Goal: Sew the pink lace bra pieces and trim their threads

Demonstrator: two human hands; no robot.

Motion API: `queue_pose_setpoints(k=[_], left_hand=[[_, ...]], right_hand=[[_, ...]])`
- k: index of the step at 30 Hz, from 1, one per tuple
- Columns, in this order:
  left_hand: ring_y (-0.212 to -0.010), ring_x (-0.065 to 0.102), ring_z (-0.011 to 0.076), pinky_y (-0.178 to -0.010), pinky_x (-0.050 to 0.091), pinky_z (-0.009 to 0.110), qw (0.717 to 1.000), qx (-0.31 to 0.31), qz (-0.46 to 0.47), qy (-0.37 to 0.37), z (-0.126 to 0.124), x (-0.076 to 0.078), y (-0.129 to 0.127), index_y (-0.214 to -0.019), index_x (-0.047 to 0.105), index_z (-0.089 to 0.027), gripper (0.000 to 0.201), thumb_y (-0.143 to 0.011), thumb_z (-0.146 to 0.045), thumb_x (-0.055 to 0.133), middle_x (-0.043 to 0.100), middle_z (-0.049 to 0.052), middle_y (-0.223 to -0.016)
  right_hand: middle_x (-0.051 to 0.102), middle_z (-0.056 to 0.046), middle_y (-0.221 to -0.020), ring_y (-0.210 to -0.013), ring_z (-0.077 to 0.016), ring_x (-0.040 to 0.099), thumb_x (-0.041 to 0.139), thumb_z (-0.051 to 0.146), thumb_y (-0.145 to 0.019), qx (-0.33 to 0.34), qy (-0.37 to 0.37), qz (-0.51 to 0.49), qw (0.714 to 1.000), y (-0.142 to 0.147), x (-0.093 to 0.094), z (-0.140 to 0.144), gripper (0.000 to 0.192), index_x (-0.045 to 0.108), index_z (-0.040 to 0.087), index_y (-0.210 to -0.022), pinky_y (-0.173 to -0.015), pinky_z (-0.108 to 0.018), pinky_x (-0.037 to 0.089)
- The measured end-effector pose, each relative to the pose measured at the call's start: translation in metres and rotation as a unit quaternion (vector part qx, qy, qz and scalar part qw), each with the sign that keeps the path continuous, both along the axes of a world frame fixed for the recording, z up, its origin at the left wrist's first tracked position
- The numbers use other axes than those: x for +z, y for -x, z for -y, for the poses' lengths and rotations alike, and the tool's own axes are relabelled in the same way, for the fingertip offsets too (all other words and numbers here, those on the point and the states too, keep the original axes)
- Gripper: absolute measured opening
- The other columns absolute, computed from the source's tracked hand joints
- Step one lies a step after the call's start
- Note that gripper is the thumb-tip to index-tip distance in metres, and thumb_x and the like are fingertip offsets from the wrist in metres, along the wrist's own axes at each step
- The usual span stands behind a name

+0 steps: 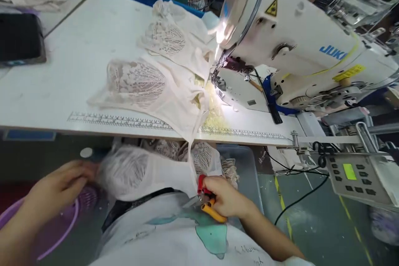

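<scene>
My right hand (pixel 226 197) is closed on scissors (pixel 204 199) with one red and one orange handle, low in front of my body. Their blade lies beside the edge of a white lace bra (pixel 127 172), which hangs below the table edge and is blurred by motion. At its left end my left hand (pixel 67 183) pinches the fabric. A narrow strip (pixel 190 153) runs from it up to more white lace pieces (pixel 140 83) on the table. These lead to the presser foot of the sewing machine (pixel 299 29); yellow scraps lie there.
A ruler strip (pixel 124 121) runs along the front of the white table (pixel 81 33). A phone (pixel 21 37) lies at left. Under the table stands a grey bin (pixel 249 170) with lace pieces. A purple basket (pixel 59 232) is at lower left, a control panel (pixel 355 176) at right.
</scene>
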State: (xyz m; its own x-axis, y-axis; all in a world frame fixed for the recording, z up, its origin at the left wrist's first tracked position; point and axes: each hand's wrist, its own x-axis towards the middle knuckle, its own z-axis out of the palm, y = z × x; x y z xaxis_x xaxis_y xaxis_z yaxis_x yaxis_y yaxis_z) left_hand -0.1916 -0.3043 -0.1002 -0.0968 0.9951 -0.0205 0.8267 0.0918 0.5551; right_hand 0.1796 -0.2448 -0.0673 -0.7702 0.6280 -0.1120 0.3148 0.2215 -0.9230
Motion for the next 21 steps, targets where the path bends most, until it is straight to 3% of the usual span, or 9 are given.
queue_pose_setpoints(k=[3,5,7,10,12,15,18,21], left_hand=[[-0.104,0.059,0.0198,-0.096,0.043,0.029,0.986,-0.108,0.126,-0.003,-0.025,0.004,-0.054,-0.098,0.063,-0.024,0.025,-0.089,-0.032,0.041,0.067,0.002,-0.108],[-0.119,0.052,0.0223,-0.102,0.039,0.031,0.955,-0.239,0.176,0.007,-0.048,0.011,-0.093,-0.118,0.056,-0.021,0.036,-0.09,-0.033,0.038,0.059,0.007,-0.127],[-0.114,0.054,0.0238,-0.099,0.04,0.033,0.92,-0.315,0.224,0.06,-0.068,0.018,-0.125,-0.113,0.058,-0.018,0.036,-0.089,-0.036,0.038,0.06,0.011,-0.123],[-0.076,0.057,0.0185,-0.073,0.047,0.027,0.862,-0.366,0.315,0.154,-0.087,0.019,-0.15,-0.078,0.058,-0.017,0.031,-0.086,-0.042,0.042,0.061,0.006,-0.08],[-0.057,0.046,0.013,-0.056,0.042,0.022,0.838,-0.374,0.352,0.182,-0.091,0.015,-0.154,-0.062,0.047,-0.018,0.036,-0.084,-0.045,0.044,0.047,-0.001,-0.061],[-0.053,0.04,0.0106,-0.05,0.037,0.02,0.823,-0.356,0.397,0.196,-0.087,0.011,-0.153,-0.059,0.043,-0.018,0.036,-0.081,-0.047,0.045,0.041,-0.003,-0.058],[-0.056,0.041,0.0107,-0.051,0.036,0.019,0.833,-0.297,0.424,0.196,-0.078,0.013,-0.152,-0.063,0.048,-0.016,0.035,-0.082,-0.045,0.043,0.043,-0.002,-0.061],[-0.055,0.04,0.0108,-0.05,0.034,0.019,0.855,-0.217,0.427,0.199,-0.069,0.017,-0.153,-0.059,0.048,-0.016,0.036,-0.08,-0.045,0.045,0.041,-0.003,-0.056]], right_hand=[[0.042,0.003,-0.062,-0.058,-0.0124,0.039,0.046,0.01,-0.057,0.001,-0.06,-0.013,0.998,0.0,0.0,0.007,0.017,0.038,0.021,-0.067,-0.055,-0.022,0.031],[0.044,0.003,-0.062,-0.058,-0.0134,0.041,0.045,0.01,-0.058,-0.005,-0.085,-0.032,0.996,0.0,0.004,0.011,0.016,0.038,0.022,-0.068,-0.057,-0.022,0.034],[0.044,0.002,-0.061,-0.057,-0.0138,0.042,0.045,0.012,-0.063,-0.013,-0.11,-0.043,0.993,-0.001,0.009,0.015,0.014,0.037,0.022,-0.068,-0.056,-0.023,0.035],[0.045,0.003,-0.058,-0.054,-0.0136,0.04,0.048,0.017,-0.07,-0.039,-0.122,-0.057,0.99,-0.005,0.012,0.02,0.013,0.037,0.022,-0.066,-0.054,-0.023,0.035],[0.046,0.003,-0.057,-0.054,-0.0135,0.042,0.051,0.022,-0.075,-0.049,-0.106,-0.077,0.99,-0.009,0.01,0.022,0.016,0.038,0.022,-0.065,-0.054,-0.024,0.036],[0.053,0.0,-0.066,-0.064,-0.0151,0.053,0.054,0.034,-0.083,-0.051,-0.037,-0.094,0.994,-0.018,0.007,0.018,0.021,0.042,0.022,-0.07,-0.062,-0.025,0.043],[0.058,-0.007,-0.087,-0.08,-0.0193,0.058,0.053,0.061,-0.084,-0.042,0.05,-0.037,0.997,-0.03,0.011,-0.001,0.042,0.047,0.02,-0.086,-0.07,-0.03,0.047],[0.052,-0.005,-0.08,-0.067,-0.0164,0.05,0.042,0.083,-0.074,0.021,0.051,0.087,0.995,-0.04,0.019,-0.03,0.066,0.047,0.019,-0.084,-0.06,-0.027,0.043]])
